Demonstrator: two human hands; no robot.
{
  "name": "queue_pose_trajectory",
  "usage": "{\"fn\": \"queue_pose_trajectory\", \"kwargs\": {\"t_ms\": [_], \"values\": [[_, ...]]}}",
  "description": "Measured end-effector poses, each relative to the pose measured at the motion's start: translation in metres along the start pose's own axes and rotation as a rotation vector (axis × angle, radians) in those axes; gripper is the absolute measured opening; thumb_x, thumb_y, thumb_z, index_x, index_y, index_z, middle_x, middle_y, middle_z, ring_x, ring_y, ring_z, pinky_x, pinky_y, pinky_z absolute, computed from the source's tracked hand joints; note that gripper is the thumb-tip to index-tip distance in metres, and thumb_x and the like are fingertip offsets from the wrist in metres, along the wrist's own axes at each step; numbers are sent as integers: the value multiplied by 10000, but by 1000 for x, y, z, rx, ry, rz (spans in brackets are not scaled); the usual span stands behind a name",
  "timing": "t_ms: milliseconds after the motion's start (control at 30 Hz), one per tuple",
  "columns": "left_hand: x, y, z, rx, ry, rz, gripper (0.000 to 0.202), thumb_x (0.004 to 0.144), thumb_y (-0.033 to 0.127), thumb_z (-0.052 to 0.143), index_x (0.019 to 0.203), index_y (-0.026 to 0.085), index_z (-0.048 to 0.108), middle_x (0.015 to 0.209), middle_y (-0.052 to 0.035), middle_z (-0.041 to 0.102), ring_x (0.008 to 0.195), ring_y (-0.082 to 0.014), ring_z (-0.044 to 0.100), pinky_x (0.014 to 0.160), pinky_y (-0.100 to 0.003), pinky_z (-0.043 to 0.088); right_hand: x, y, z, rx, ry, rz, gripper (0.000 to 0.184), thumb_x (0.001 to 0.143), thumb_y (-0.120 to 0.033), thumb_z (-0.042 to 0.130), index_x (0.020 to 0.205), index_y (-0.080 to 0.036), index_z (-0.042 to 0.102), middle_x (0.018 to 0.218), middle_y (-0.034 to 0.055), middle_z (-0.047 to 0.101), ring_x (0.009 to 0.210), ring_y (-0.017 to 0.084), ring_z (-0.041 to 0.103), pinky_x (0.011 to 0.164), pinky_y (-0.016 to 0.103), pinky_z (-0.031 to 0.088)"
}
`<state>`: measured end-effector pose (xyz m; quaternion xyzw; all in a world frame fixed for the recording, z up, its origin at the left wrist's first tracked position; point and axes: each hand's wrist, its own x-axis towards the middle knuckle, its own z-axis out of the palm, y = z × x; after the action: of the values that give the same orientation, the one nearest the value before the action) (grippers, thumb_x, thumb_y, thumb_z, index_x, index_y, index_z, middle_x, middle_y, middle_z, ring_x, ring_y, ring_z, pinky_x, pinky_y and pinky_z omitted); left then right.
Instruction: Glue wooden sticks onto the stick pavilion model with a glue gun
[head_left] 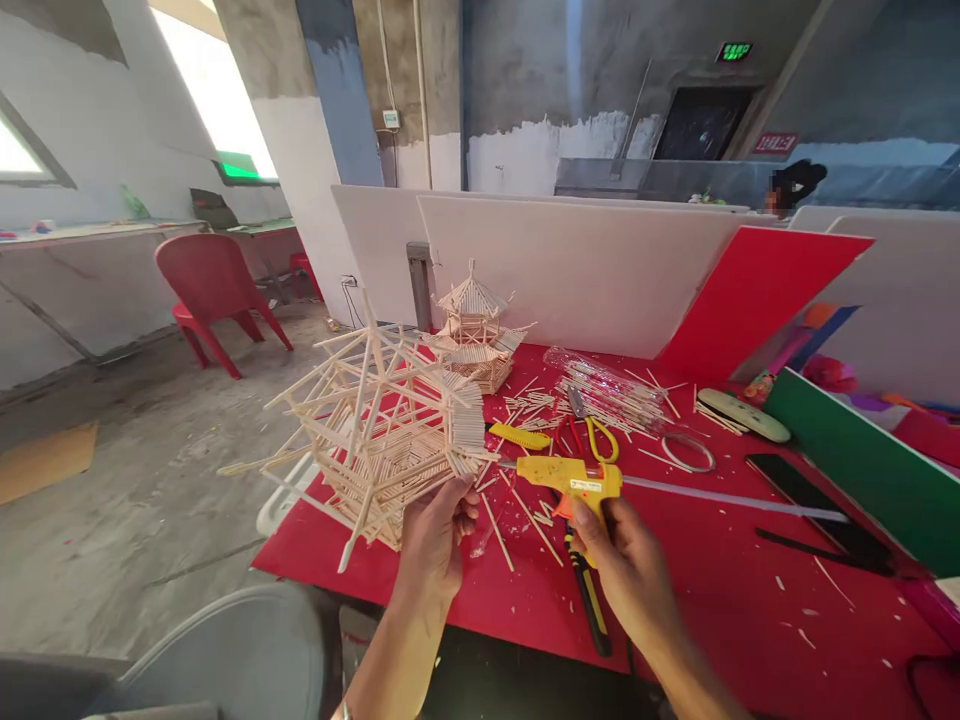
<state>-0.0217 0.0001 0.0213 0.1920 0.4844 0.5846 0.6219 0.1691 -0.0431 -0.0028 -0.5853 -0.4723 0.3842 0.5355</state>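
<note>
My right hand (626, 555) grips a yellow glue gun (566, 475) by its handle, thumb on the near side. The nozzle points left, close to the edge of a roof panel on a wooden-stick pagoda model (405, 440). A clear glue stick (727, 497) trails from the gun's back end. My left hand (439, 525) is closed at the model's near right corner, thumb and fingers pinched together there. What lies exactly between those fingertips is partly hidden. The model has an open framework roof, with one side covered in sticks.
Behind stands a smaller finished stick pagoda (476, 335). Loose sticks (615, 395), a yellow cutter knife (519, 436), yellow-handled pliers (600, 435), a tape ring (688, 453) and a phone (817, 505) lie on the red table (712, 620). White boards (570, 270) rise at the back.
</note>
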Motion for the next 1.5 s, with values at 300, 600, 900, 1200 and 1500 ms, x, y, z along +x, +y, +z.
{"fn": "queue_pose_trajectory", "kwargs": {"t_ms": [300,600,900,1200,1500], "values": [[1,-2,1,13,18,13,189,630,288,823,645,145,700,600,-3,641,513,-85,531,469,-185,392,13,2,24,400,-133,220,468,754,-597,724,965,-192,623,746,-19,574,585,94,483,542,214,436],[0,-1,2,34,28,-1,200,628,296,816,625,140,690,598,-6,644,498,-82,524,453,-188,375,13,-2,31,434,-156,277,494,737,-614,728,939,-179,612,721,-26,569,546,89,486,516,225,395],[2,-2,0,39,24,19,193,621,294,814,652,141,700,607,-15,655,504,-91,537,458,-195,366,12,4,29,415,-151,261,508,683,-645,751,884,-197,622,668,-41,547,523,92,470,491,224,393],[1,-3,0,30,21,26,219,608,309,824,621,136,690,602,-18,646,498,-86,522,449,-190,370,8,-1,30,408,-132,261,515,686,-645,751,906,-195,633,690,-30,546,530,90,467,501,226,417],[-9,-9,-3,124,41,80,306,684,459,767,689,160,703,638,-32,644,515,-115,528,458,-213,371,8,1,31,453,-147,283,502,674,-624,772,884,-194,620,680,-37,558,528,89,482,503,220,417]]}}
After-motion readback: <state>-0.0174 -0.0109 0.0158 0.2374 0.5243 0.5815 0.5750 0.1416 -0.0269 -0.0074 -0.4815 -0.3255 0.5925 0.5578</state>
